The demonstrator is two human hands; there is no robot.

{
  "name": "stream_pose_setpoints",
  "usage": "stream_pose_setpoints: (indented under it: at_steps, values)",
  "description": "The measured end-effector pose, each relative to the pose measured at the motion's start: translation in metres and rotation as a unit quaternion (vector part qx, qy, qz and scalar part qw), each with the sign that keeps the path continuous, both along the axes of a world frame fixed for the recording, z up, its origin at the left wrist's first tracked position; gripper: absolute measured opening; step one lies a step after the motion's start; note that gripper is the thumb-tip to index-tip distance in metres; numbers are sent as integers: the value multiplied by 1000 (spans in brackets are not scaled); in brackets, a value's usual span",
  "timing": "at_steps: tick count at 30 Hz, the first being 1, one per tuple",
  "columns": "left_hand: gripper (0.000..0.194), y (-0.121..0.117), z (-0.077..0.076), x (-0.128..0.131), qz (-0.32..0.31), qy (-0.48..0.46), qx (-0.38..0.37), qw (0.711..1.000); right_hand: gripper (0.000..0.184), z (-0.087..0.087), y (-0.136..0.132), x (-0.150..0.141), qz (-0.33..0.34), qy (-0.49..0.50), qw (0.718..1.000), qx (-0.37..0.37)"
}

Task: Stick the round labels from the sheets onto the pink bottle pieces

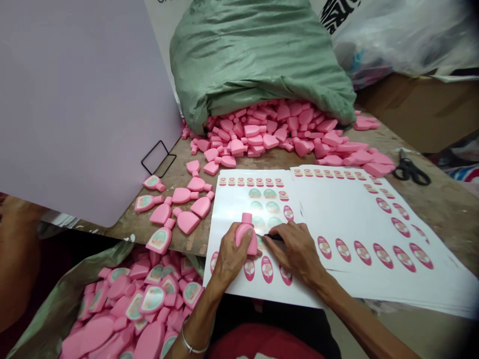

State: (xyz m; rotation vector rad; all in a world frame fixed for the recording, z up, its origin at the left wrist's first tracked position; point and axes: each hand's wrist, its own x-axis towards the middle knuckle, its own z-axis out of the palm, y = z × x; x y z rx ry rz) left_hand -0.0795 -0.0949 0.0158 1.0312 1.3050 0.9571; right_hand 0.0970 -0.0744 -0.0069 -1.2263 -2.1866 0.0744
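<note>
My left hand is wrapped round a small pink plastic bottle, held upright over a white sticker sheet. My right hand rests on the same sheet just right of the bottle. Its fingers pinch a thin dark tool whose tip lies near the bottle's base. Round pink and green stickers are printed on the sheet around both hands.
A green sack spills a heap of plain pink bottles at the back. Labelled bottles fill a bag at lower left. More sticker sheets lie right, scissors beyond. A lilac board stands left.
</note>
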Motion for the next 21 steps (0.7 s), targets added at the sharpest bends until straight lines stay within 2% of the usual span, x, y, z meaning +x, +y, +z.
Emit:
stream_pose_setpoints:
  at_steps: [3, 6, 10, 12, 15, 18, 21]
  values:
    - [42, 0, 0, -1, -3, -9, 2, 1000, 11, 1, -1, 2, -14, 8, 1000, 19]
    - [41, 0, 1, -1, -2, -9, 4, 1000, 15, 2, -1, 3, -39, -22, 999, -5]
    - [41, -1, 2, -1, 0, -19, 0, 1000, 19, 0, -2, 1, 8, -25, 999, -34]
    - [42, 0, 4, -1, 3, -25, -4, 1000, 19, -2, -1, 0, 6, 26, 997, -73]
    - [43, 0, 7, -3, 8, -35, -21, 999, 22, 1, 1, 2, -20, 117, 977, -178]
    - [47, -1, 9, -6, -4, -58, -53, 997, 27, 15, 4, 4, -59, 227, 937, -260]
    - [57, -4, 8, -7, 4, -139, -55, 989, 30, 35, 4, 2, -84, 283, 916, -271]
